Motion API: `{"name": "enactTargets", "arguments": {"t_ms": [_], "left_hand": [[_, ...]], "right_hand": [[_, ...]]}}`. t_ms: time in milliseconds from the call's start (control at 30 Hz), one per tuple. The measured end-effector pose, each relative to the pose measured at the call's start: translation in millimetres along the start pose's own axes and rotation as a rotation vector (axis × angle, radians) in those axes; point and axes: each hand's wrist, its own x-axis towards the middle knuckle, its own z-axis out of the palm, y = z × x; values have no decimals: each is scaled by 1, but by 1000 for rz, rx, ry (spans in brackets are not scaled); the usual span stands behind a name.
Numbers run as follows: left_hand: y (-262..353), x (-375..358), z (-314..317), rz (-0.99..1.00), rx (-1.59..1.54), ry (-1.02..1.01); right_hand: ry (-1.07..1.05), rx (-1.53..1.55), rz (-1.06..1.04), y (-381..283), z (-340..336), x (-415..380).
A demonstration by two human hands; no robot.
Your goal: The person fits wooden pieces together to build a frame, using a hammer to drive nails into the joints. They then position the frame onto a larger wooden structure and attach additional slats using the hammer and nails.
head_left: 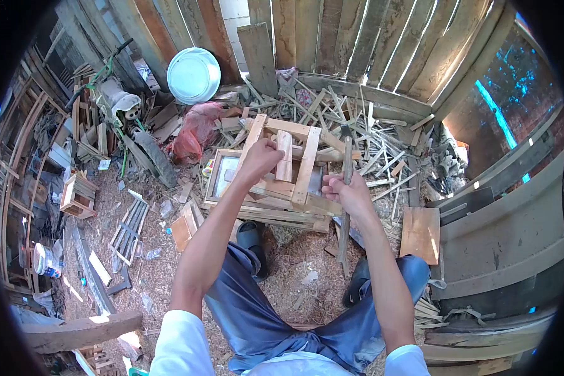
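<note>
Wooden frame (305, 164), centre of the action, sitting upon a low wooden stand (263, 213) between the person's knees! The left hand (262, 160) reaches in over the frame's near-left part, fingers curled closed at the edge of a short board (284, 155) that lies across the frame's opening. Over at the frame's right side, the right hand (349, 191) is wrapped around the long wooden handle of a hammer (346, 213), its head up beyond the hand and the handle's end pointing down towards the person. Thumb and fingertips of that hand come close to the frame's right edge; whether they pinch anything small, I cannot tell.

Just left of the frame, a shallow tray-like box (222, 174) shows its pale inner panel. Beyond the frame and to its right, thin wood offcuts (382, 147) lie in a tangled heap. Further off, beyond the frame to the left, a red plastic bag (197, 131) and a round pale basin (193, 75). Well left of the frame stands a small wooden crate (78, 195), and to the frame's right, a flat wooden panel (420, 235).
</note>
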Motion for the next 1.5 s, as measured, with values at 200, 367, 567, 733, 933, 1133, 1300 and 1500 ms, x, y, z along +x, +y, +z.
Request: {"name": "enactTargets", "arguments": {"t_ms": [200,367,567,733,933,1133,1300,1500], "left_hand": [[-5,1,16,31,-14,-94],[2,5,29,-45,-153,-278],[5,8,38,-119,-208,-348],[12,4,44,-176,-279,-380],[10,0,56,-97,-300,-240],[8,-3,52,35,-103,-120],[15,-12,46,-26,-43,-104],[1,1,47,65,48,-131]], "right_hand": [[-63,-114,45,-2,-8,-3],[-61,-35,-12,3,-11,-10],[-78,-95,-2,-7,-8,-24],[-112,-174,27,-14,-3,-31],[-60,-256,-65,-18,-5,-35],[5,-234,-81,-10,-16,-28],[12,-245,-87,-14,-18,-28],[11,-254,-60,-17,-17,-30]]}}
